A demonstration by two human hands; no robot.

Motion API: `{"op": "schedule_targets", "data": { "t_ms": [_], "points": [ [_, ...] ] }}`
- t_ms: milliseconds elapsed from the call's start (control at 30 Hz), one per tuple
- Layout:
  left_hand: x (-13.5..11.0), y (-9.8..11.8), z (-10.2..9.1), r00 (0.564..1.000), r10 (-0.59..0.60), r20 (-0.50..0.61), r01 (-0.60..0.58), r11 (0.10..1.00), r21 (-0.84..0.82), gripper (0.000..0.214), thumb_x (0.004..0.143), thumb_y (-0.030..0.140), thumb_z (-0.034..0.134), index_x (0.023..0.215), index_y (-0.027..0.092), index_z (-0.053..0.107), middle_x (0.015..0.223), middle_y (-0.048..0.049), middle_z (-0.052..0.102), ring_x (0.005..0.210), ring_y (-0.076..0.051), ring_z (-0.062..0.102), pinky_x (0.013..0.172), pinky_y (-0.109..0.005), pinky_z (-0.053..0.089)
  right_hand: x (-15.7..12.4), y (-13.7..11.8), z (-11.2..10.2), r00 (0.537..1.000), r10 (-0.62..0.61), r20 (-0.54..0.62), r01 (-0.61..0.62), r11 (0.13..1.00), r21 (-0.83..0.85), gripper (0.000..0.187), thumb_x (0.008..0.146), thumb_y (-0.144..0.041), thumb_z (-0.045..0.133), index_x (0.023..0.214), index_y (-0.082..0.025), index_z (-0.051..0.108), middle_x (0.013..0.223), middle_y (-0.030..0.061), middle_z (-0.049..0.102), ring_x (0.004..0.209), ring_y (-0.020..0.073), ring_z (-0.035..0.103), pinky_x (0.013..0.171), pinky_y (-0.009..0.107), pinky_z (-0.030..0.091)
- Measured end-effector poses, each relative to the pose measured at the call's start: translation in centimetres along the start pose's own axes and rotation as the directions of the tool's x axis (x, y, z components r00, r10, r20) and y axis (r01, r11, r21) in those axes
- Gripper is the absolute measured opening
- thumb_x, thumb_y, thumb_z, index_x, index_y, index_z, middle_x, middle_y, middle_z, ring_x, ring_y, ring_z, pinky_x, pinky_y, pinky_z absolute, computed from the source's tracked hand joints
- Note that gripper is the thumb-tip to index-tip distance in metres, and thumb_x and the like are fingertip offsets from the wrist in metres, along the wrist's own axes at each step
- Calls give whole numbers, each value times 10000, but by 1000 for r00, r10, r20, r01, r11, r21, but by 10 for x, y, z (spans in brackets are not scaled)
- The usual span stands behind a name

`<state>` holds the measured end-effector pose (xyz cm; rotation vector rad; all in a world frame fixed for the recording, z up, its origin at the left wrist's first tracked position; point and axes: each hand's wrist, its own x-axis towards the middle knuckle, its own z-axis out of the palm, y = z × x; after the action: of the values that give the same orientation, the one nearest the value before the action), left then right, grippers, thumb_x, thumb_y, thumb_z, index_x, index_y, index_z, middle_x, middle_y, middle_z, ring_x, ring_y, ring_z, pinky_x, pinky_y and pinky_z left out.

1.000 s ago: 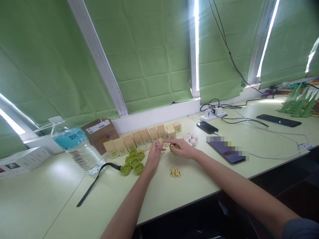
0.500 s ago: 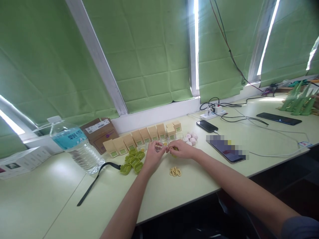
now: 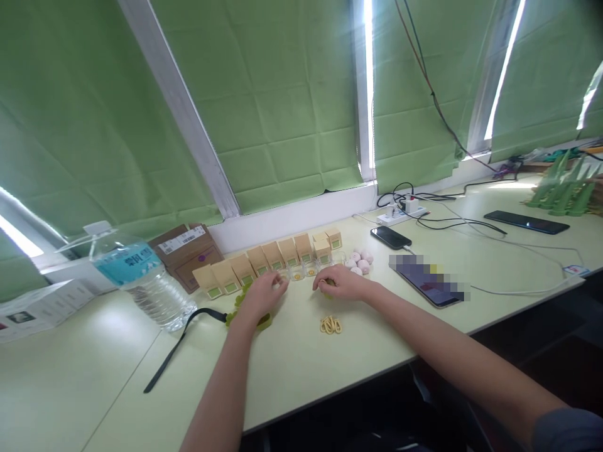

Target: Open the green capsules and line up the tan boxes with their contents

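My left hand (image 3: 260,296) hovers over the green cups (image 3: 266,321), hiding most of them. Its thumb and forefinger look slightly apart beside a row of small clear containers (image 3: 297,274), some with a yellow item inside. Curled fingers on my right hand (image 3: 342,284) close around a small green piece (image 3: 328,287), mostly hidden by the hand. Between my forearms lies a little pile of pale yellow rings (image 3: 330,324). Several pinkish-white round pieces (image 3: 360,261) sit just beyond my right hand.
Small tan boxes (image 3: 244,269) line the back. A water bottle (image 3: 141,276), cardboard box (image 3: 188,252) and black strap (image 3: 181,348) are left. Phones (image 3: 391,237), cables and a power strip (image 3: 400,216) lie right. Another person's hand (image 3: 598,191) is by green spiky pieces (image 3: 565,188).
My left hand has moved left, away from my right hand, and now covers much of the green cups. The clear containers between the hands show more. My right hand has barely moved.
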<state>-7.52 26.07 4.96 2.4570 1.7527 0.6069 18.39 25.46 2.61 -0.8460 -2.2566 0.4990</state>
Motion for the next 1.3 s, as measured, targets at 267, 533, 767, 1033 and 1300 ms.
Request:
{"op": "schedule_targets", "data": {
  "t_ms": [267,533,767,1033,1300],
  "points": [
    [-8,-59,-22,977,-158,141,145,984,100,238,841,436,540,753,224,602,819,-64,691,765,-256,633,667,-323,419,-1,0,0,1000,21,6,-20,1000,-8,277,840,-139,496,878,-198,764,749,11,709,699,164,615,648,256,424],
    [-4,-76,-14,973,-233,-13,230,951,205,210,847,328,549,926,224,714,1036,-122,680,1029,-295,625,887,-376,459,-1,-2,-1,998,53,29,-53,999,-7,272,839,-139,500,891,-179,764,714,11,686,673,152,587,636,246,400],
    [-4,-73,-20,977,-211,-6,209,966,152,164,808,284,634,905,221,751,1027,-98,693,1016,-283,635,918,-379,476,-1,-3,-2,996,80,49,-79,997,-8,274,846,-146,497,902,-177,764,722,13,686,685,151,589,652,244,400],
    [0,-74,-18,980,-182,-85,189,978,84,195,772,254,678,959,207,705,1100,-94,689,1060,-280,634,968,-399,481,-1,-1,0,997,62,49,-62,998,-9,278,856,-153,487,907,-180,759,694,1,665,673,143,581,650,240,397],
    [0,-97,-13,950,-298,-98,305,949,73,428,955,212,334,1345,211,510,1246,-128,678,1158,-286,637,961,-416,483,-1,-3,-1,996,69,54,-69,998,-4,279,853,-154,487,906,-174,760,666,1,642,643,138,561,631,236,392]
  ]
}}
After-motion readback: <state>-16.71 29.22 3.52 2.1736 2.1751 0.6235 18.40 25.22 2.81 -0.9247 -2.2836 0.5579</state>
